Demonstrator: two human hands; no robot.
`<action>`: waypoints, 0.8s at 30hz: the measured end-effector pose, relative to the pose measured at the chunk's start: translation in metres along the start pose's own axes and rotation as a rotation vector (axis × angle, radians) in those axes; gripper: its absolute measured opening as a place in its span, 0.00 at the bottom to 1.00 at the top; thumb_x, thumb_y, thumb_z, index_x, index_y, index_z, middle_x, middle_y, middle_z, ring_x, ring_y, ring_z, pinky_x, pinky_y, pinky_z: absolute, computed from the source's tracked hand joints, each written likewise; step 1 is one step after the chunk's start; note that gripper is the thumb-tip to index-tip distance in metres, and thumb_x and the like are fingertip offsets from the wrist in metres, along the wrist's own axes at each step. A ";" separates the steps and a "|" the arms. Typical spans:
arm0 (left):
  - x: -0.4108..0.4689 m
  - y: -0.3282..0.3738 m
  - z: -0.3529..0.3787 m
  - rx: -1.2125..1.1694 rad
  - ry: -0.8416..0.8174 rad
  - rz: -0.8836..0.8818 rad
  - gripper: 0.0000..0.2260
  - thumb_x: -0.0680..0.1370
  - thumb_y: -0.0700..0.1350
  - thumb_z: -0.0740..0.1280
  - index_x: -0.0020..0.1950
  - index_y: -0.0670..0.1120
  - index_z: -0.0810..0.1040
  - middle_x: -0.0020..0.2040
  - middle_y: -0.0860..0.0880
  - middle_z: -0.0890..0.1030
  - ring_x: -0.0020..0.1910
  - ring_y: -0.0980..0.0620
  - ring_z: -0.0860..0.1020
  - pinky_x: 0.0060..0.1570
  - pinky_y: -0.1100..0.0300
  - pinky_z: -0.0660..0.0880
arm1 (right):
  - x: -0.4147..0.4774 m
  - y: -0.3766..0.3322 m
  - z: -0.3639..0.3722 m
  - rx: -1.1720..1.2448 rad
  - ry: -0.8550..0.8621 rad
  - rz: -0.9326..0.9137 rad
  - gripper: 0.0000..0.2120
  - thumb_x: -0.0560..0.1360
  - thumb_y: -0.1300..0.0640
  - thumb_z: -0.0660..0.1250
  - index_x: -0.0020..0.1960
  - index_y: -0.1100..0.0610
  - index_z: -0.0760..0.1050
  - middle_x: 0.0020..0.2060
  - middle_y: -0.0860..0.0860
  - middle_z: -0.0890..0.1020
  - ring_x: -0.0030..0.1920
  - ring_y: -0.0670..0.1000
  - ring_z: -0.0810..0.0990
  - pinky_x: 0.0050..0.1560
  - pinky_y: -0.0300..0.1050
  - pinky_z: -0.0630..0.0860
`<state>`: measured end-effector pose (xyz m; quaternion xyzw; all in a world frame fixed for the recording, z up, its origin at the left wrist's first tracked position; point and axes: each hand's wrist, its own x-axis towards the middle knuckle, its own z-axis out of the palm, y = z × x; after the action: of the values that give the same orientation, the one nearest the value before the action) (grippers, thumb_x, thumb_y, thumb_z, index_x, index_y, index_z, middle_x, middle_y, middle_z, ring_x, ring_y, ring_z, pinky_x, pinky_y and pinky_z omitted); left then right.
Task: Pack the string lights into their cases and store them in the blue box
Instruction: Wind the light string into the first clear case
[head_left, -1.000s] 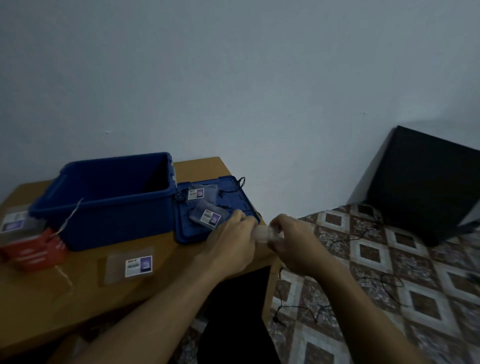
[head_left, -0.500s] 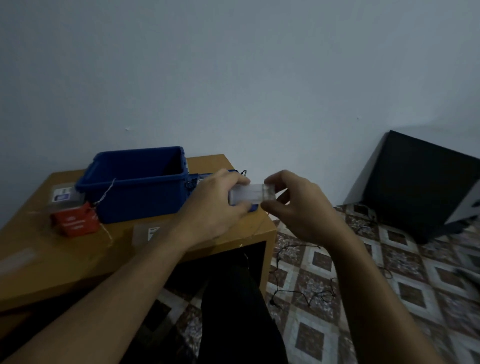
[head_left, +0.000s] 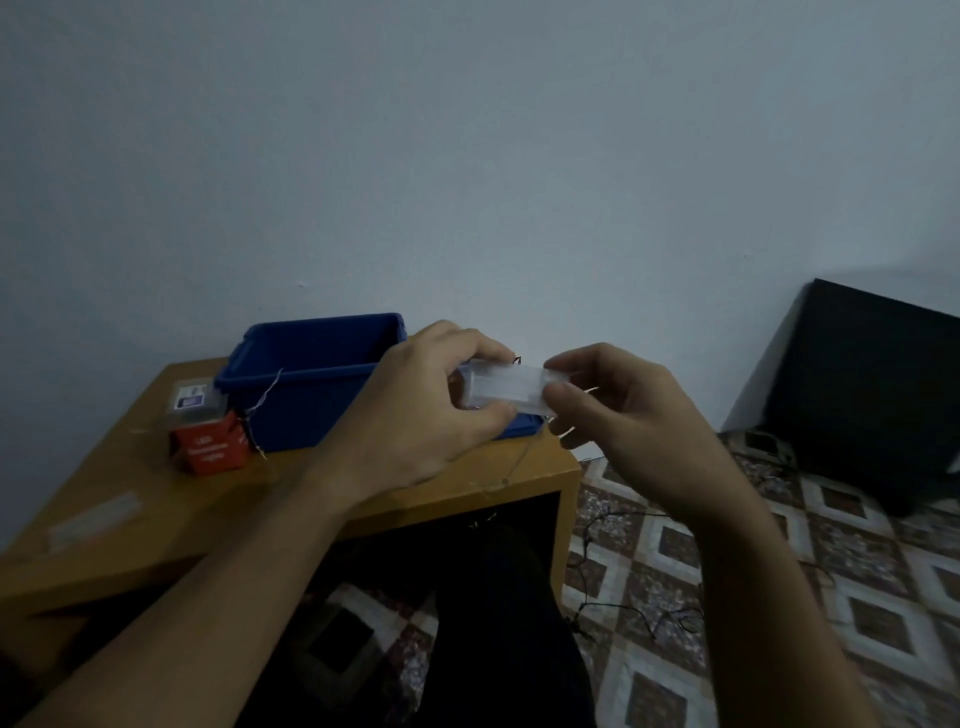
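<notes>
Between both hands, above the near corner of the surface (head_left: 156, 499), the clear case (head_left: 501, 389) was held at either end. The left hand (head_left: 415, 410) had its grip curled round the left end, and the right hand (head_left: 618, 410) pinched the right end between thumb and fingertips. A second earlier both had worked low over the blue lid (head_left: 519, 428); the case had since been lifted clear, which suggested that packing it was nearly finished. A thin wire (head_left: 521, 460) trailed below it. Just behind the grip stood the open blue box (head_left: 311, 374), with the case not yet inside.
</notes>
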<state>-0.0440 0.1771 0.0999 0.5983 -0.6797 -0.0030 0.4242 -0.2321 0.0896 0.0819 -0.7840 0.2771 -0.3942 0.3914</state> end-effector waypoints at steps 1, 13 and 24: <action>-0.001 0.001 0.000 0.002 0.000 0.004 0.17 0.74 0.48 0.75 0.62 0.52 0.80 0.52 0.61 0.75 0.51 0.64 0.74 0.44 0.75 0.71 | -0.001 0.001 0.002 0.025 0.012 0.003 0.08 0.80 0.53 0.67 0.58 0.53 0.78 0.46 0.50 0.84 0.42 0.51 0.85 0.44 0.51 0.84; -0.004 -0.015 0.007 -0.128 -0.221 -0.227 0.41 0.70 0.50 0.78 0.77 0.59 0.59 0.66 0.60 0.70 0.55 0.60 0.77 0.50 0.67 0.77 | -0.005 0.014 0.011 0.282 0.086 0.082 0.04 0.79 0.61 0.69 0.53 0.59 0.79 0.49 0.59 0.83 0.42 0.52 0.85 0.43 0.44 0.83; 0.000 -0.044 0.021 -0.405 -0.385 -0.503 0.10 0.81 0.46 0.65 0.51 0.40 0.82 0.46 0.49 0.86 0.49 0.51 0.83 0.59 0.49 0.78 | -0.006 0.031 0.014 0.500 0.083 0.128 0.11 0.74 0.58 0.71 0.55 0.62 0.79 0.47 0.60 0.82 0.43 0.59 0.86 0.46 0.48 0.82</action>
<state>-0.0206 0.1547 0.0641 0.6392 -0.5643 -0.3539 0.3845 -0.2278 0.0827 0.0482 -0.6268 0.2360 -0.4568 0.5854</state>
